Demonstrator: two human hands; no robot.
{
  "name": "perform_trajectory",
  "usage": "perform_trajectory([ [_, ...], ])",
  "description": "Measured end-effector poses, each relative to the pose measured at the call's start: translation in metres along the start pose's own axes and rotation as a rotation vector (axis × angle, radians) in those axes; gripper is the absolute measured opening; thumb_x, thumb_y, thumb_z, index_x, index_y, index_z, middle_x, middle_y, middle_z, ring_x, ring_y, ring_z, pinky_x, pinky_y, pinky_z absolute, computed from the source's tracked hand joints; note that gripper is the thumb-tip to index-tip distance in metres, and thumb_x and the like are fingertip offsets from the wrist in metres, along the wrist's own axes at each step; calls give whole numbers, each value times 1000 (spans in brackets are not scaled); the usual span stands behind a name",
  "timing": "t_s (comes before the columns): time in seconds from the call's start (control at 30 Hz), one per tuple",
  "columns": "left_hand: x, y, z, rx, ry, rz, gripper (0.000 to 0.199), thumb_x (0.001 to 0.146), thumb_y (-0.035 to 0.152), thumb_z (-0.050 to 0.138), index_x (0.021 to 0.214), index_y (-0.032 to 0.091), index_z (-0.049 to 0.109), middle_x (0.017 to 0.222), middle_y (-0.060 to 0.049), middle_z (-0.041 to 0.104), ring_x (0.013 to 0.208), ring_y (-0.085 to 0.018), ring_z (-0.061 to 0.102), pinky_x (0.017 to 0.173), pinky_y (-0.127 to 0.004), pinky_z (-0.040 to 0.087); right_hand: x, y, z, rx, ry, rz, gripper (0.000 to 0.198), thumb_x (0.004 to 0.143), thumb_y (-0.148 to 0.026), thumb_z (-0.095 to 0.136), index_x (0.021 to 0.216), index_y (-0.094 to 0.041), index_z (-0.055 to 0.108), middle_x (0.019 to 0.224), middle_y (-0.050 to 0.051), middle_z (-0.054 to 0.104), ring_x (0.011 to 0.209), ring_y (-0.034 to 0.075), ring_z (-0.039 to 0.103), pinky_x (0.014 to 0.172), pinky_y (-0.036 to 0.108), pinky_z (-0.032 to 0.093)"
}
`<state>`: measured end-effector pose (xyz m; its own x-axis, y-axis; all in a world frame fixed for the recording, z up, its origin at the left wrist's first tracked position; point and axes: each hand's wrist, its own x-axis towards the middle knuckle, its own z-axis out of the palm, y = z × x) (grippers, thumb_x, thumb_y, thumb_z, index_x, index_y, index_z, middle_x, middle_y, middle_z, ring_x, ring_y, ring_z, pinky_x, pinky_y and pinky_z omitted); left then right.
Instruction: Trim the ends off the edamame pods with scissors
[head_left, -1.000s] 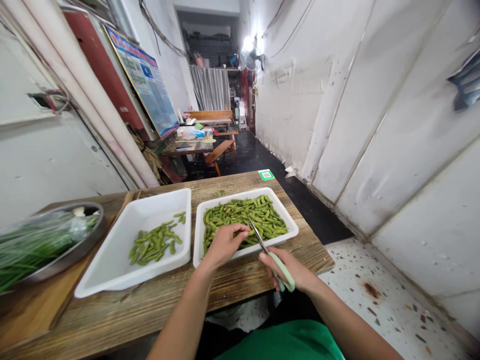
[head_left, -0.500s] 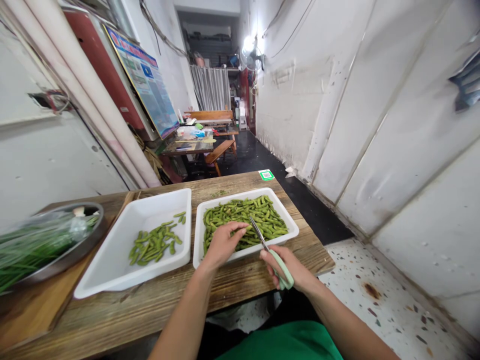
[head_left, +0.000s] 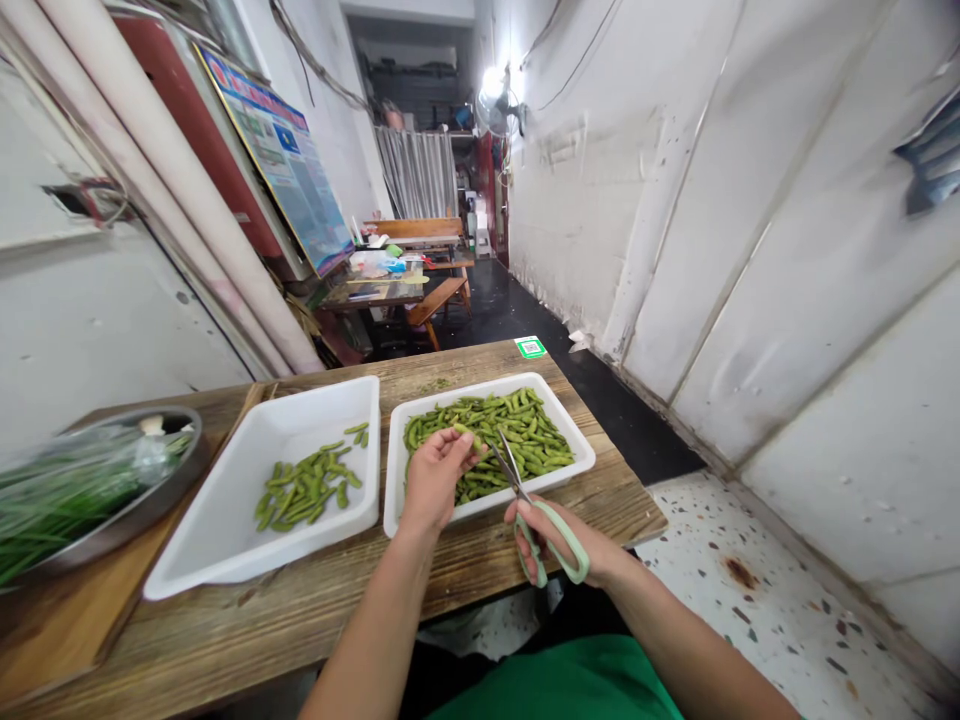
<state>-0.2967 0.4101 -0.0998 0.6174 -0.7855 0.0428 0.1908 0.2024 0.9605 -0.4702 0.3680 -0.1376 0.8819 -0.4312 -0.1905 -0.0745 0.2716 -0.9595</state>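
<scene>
My left hand [head_left: 437, 474] pinches a green soybean pod [head_left: 469, 436] between thumb and fingers, over the right white tray [head_left: 585, 452]. That tray is heaped with green pods [head_left: 517, 420]. In my right hand [head_left: 551, 535] is a pair of scissors [head_left: 564, 538] with pale green handles. Their blades are spread apart and point at the pod, the tips close to my left fingertips. Left of this, a second white tray [head_left: 225, 520] holds a smaller pile of pods [head_left: 307, 490], with a few lying apart near its right wall.
A metal bowl [head_left: 196, 455] with bagged green stalks [head_left: 67, 510] rests on a wooden board [head_left: 90, 610] at the left. The wooden table [head_left: 330, 590] bears a green QR sticker [head_left: 530, 347] at its far corner. Further back stand another table [head_left: 375, 292] and a bench [head_left: 437, 300].
My left hand has picked up a pod and lifted it slightly, fingers now curled round it. The scissors in my right hand have gone from closed to spread.
</scene>
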Motion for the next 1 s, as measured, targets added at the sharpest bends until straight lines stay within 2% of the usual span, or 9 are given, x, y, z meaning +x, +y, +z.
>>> perform_trajectory([
  [0.1, -3, 2, 2, -189, -34, -147, 27, 61, 29, 75, 73, 15, 55, 77, -2, 66, 77, -15, 64, 80, -34, 49, 1, 1, 0, -10, 16, 20, 50, 77, -66, 48, 89, -17, 45, 59, -6, 49, 44, 8, 49, 44, 20, 36],
  [0.23, -4, 2, 5, -236, 61, -156, 26, 59, 22, 76, 75, 16, 57, 70, 4, 62, 65, -7, 60, 63, -20, 48, 2, -1, 2, -17, 12, 10, 50, 77, -66, 48, 88, -18, 45, 59, -6, 49, 43, 7, 49, 44, 20, 36],
  [0.3, -4, 1, 6, -245, 63, -170, 25, 59, 20, 76, 73, 16, 56, 67, 4, 62, 66, -8, 61, 61, -19, 48, 3, -2, 3, -19, 11, 3, 51, 77, -67, 48, 88, -17, 46, 59, -6, 50, 43, 7, 49, 43, 20, 37],
  [0.43, -8, -2, 10, -237, 54, -201, 25, 59, 19, 74, 62, 16, 50, 63, 1, 63, 76, -14, 66, 71, -24, 52, 3, -4, 4, -12, 30, -15, 51, 76, -67, 48, 87, -18, 45, 59, -7, 49, 41, 7, 48, 43, 21, 39],
  [0.57, -12, -6, 13, -222, 53, -218, 33, 57, 20, 76, 55, 17, 44, 59, 1, 62, 76, -15, 67, 72, -24, 53, 4, -2, 3, 0, 38, -35, 49, 76, -66, 50, 86, -18, 45, 59, -6, 49, 42, 7, 48, 43, 21, 42],
  [0.87, -21, -3, 15, -96, 20, -185, 34, 57, 26, 77, 56, 16, 44, 60, -1, 64, 67, -15, 66, 68, -27, 52, 4, -2, 4, 41, 74, -64, 52, 74, -67, 51, 89, -17, 48, 55, -7, 49, 37, 7, 47, 37, 21, 42],
  [1.0, -23, -6, 18, -61, 23, -197, 34, 57, 28, 76, 55, 16, 44, 59, -2, 65, 65, -15, 66, 68, -28, 52, 3, -6, 7, 12, 115, -23, 54, 72, -69, 51, 84, -17, 48, 48, -8, 46, 31, 7, 43, 30, 19, 37],
])
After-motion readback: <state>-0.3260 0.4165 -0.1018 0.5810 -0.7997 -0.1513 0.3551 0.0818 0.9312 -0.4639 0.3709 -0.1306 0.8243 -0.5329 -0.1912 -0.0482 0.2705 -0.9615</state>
